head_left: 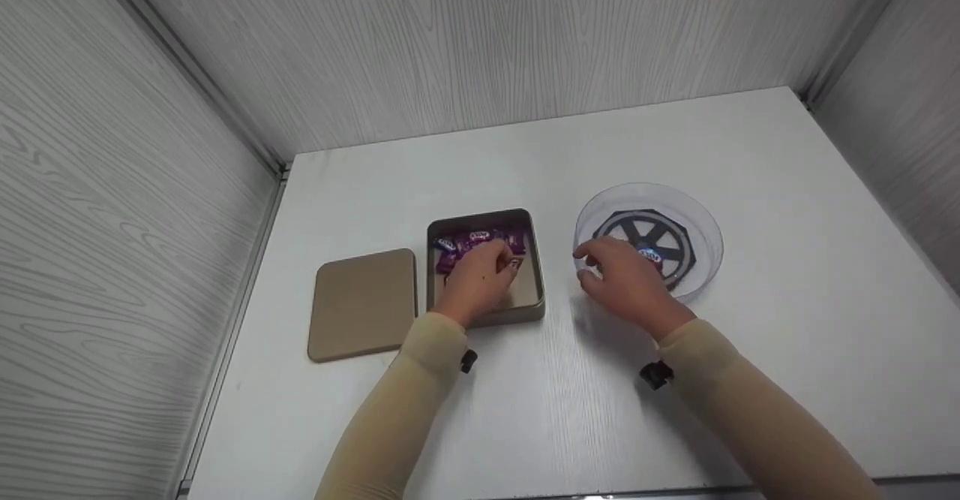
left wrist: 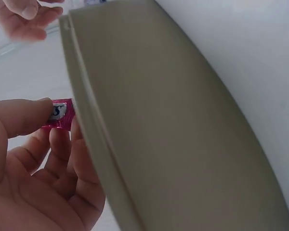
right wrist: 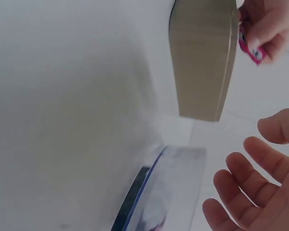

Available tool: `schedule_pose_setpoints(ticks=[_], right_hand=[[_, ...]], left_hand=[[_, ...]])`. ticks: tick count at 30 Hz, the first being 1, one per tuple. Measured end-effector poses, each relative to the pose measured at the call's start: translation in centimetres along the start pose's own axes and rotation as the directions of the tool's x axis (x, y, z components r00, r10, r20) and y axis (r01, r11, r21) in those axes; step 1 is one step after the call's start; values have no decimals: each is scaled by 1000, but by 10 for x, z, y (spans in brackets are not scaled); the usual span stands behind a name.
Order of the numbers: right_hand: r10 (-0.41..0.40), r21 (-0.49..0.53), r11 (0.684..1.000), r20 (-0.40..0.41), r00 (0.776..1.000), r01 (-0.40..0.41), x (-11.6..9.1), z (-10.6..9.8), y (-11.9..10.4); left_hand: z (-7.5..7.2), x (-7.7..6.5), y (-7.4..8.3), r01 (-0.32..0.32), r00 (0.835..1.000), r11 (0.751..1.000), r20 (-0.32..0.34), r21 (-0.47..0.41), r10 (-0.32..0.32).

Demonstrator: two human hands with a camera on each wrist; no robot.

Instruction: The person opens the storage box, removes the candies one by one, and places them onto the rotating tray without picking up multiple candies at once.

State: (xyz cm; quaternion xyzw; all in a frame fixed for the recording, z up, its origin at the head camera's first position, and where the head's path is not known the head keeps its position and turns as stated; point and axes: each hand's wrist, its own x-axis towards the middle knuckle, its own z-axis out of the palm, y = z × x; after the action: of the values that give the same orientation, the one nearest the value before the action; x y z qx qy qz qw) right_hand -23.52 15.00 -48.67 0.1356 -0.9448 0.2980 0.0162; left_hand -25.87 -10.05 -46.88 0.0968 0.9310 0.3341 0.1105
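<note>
One wrapped candy [left wrist: 61, 115], over tin [head_left: 510, 315], pinched by left hand [head_left: 477, 281]; seemingly light, slick; grip mid-body. Right hand [head_left: 628, 281], right of tin: fingers [right wrist: 253, 178] relaxed.

On the white table [head_left: 525, 417] lie an open tin [head_left: 517, 315], probably its lid [head_left: 362, 305], and a clear tub [head_left: 702, 231].

place: booth | evidence: wood-grain walls [head_left: 487, 42] on three sides, white tabletop [head_left: 525, 417]

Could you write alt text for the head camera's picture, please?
A left hand pinches a wrapped candy over an open square tin of purple-wrapped candies; the right hand, open and empty, is near a round clear container. A tan lid lies left of the tin.
</note>
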Motion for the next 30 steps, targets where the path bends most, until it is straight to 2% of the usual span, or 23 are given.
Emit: schedule_pose_setpoints(ticks=[2, 6, 9, 13, 19, 30], right_hand=[[-31, 6, 999, -8, 999, 31, -1, 2, -7], [-98, 26, 995, -10, 995, 98, -3, 6, -19], [-139, 49, 989, -6, 990, 139, -5, 9, -26], [-177, 69, 982, 0, 984, 176, -7, 12, -32], [-179, 93, 980, 14, 984, 177, -8, 16, -37], [-128, 99, 987, 15, 992, 126, -8, 19, -43]], left_hand=[[0, -2, 5, -6, 1000, 1000, -3, -26, 6], [2, -5, 14, -58, 998, 998, -14, -40, 57], [3, -7, 20, -105, 994, 994, -26, -35, 104], [5, -7, 26, -128, 991, 992, -38, -22, 127], [6, -8, 31, -136, 991, 991, -22, -20, 135], [11, -9, 35, -117, 993, 993, 21, -19, 118]])
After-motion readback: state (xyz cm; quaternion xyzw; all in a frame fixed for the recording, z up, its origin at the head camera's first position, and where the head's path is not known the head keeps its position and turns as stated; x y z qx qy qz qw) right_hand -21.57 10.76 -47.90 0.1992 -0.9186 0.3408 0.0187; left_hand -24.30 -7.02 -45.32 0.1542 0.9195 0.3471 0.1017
